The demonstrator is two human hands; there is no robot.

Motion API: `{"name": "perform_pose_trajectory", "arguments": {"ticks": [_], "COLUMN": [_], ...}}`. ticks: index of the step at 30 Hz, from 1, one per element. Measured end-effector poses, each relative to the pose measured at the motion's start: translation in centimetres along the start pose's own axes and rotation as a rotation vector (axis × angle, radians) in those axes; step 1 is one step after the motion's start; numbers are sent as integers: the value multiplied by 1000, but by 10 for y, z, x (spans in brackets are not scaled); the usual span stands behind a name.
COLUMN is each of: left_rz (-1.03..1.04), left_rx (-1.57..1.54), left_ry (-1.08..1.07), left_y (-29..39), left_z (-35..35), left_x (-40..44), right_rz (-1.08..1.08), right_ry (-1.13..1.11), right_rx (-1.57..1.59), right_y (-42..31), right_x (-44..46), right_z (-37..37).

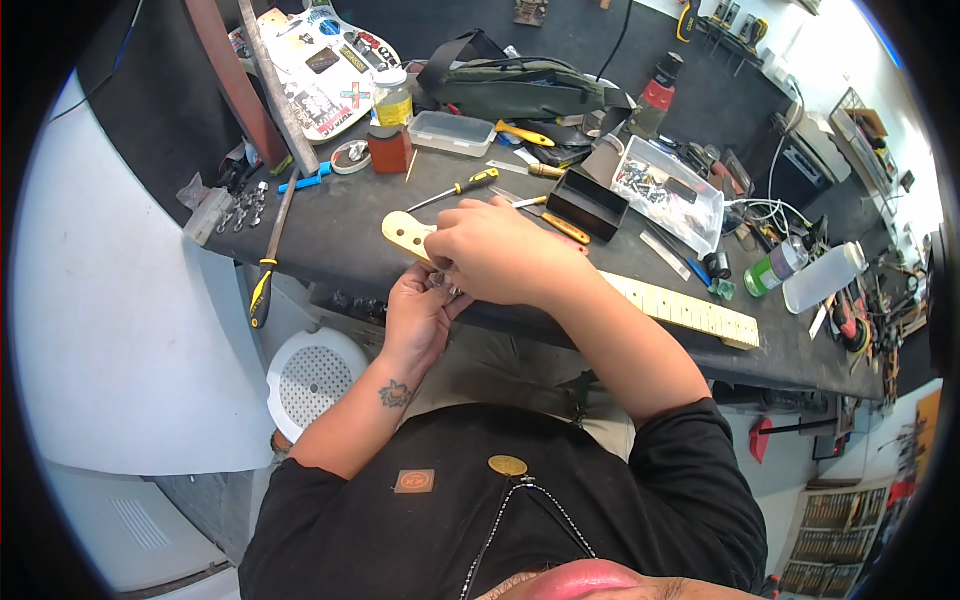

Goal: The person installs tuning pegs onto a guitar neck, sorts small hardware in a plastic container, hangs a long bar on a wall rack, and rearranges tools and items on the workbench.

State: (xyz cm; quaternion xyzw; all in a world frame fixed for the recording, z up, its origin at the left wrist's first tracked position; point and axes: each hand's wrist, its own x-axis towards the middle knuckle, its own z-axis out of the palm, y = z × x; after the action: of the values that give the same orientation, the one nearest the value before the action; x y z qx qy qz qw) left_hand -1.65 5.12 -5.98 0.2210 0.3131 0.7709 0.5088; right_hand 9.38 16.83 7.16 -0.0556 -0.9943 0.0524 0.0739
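Note:
A pale wooden guitar neck (690, 312) lies along the front edge of the bench, its headstock (403, 230) with round holes pointing left. My right hand (505, 250) reaches across from the right and is closed over the headstock end, its curled fingers hiding part of it. Just below, at the bench edge, my left hand (425, 308) pinches a small shiny metal part (440, 284) that looks like a tuning peg. The fingertips of both hands nearly meet there. Several similar metal tuning pegs (240, 212) lie at the bench's left end.
Behind the hands lie a yellow-black screwdriver (470, 184), a black open box (588, 203) and a clear bin of small parts (670, 190). Another long screwdriver (264, 285) overhangs the left edge. Bottles (822, 277) stand at right; a white stool (318, 375) is below.

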Motion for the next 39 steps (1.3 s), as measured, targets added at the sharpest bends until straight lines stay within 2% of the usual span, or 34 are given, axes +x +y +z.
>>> {"name": "perform_pose_trajectory", "arguments": {"ticks": [1, 4, 7, 10, 13, 22, 28, 31, 34, 37, 39], "left_rz": [1, 6, 2, -1, 6, 2, 9, 12, 3, 4, 4], "left_rx": [12, 22, 2, -2, 4, 14, 13, 19, 1, 27, 36], "left_ry": [-8, -11, 10, 20, -2, 9, -10, 4, 3, 12, 14], "left_y": [0, -1, -2, -2, -3, -1, -2, -2, -3, -1, -1], "left_z": [-2, -5, -2, -1, -5, 0, -4, -3, -4, -3, -3], "left_x": [1, 1, 1, 1, 1, 0, 1, 1, 2, 0, 1], "right_rz": [-1, 84, 315, 219, 133, 12, 20, 252, 173, 153, 63], "right_ry": [-31, 71, -23, -88, 56, 48, 96, 15, -35, 3, 33], "right_rx": [71, 93, -137, -157, -155, -154, 80, -120, -163, -121, -114], "right_y": [-1, -5, -11, -6, -5, 1, -3, -9, -4, -5, -3], "right_x": [0, 0, 6, 7, 4, 2, -3, 2, 4, 5, 3], "right_z": [-4, -3, -1, 11, 14, 2, -1, 2, 11, 6, 5]}}
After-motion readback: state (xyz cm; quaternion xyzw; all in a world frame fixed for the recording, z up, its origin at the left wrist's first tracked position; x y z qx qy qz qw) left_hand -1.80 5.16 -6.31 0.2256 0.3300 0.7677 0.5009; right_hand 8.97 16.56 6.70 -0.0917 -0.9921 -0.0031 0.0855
